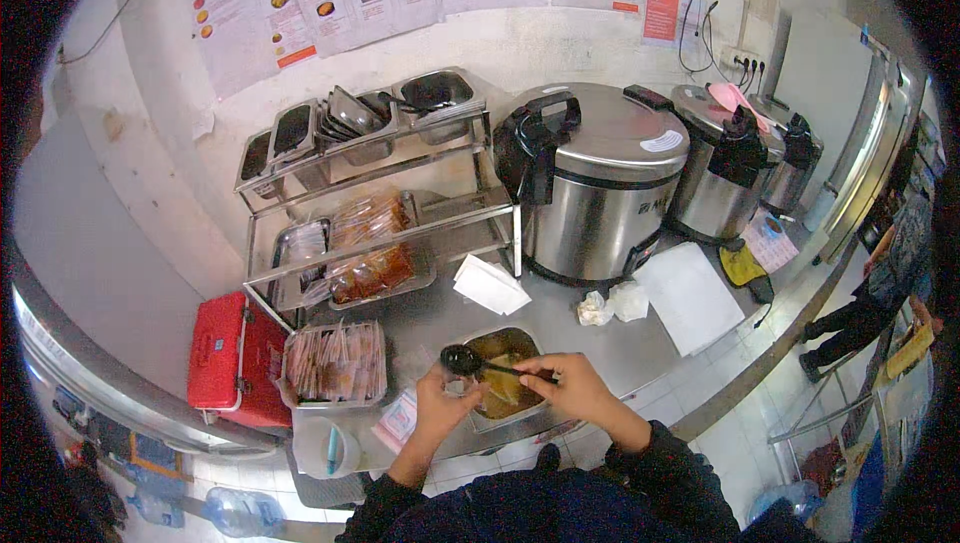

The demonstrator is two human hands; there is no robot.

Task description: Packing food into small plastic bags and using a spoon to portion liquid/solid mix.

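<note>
A black ladle [462, 360] is gripped by its handle in my right hand [571, 387], its bowl at the left edge of a rectangular steel pan [538, 417]. The pan holds a brownish liquid with pale pieces [506, 385] in it. Just under the ladle's bowl, my left hand [445, 402] pinches what looks like a small clear plastic bag [455, 387]; its outline is unclear. Left of that hand lies a pink-and-white packet [397, 420]. Farther left, a steel tray [384, 385] holds many flat, filled packets [335, 363].
A steel rack [517, 243] with pans and bagged food stands behind, beside a large steel rice cooker [600, 220]. A red cool box [217, 355] and a white tub [319, 453] are at left. Crumpled tissues [628, 301] and white sheets [690, 295] lie at right. A person [885, 280] stands far right.
</note>
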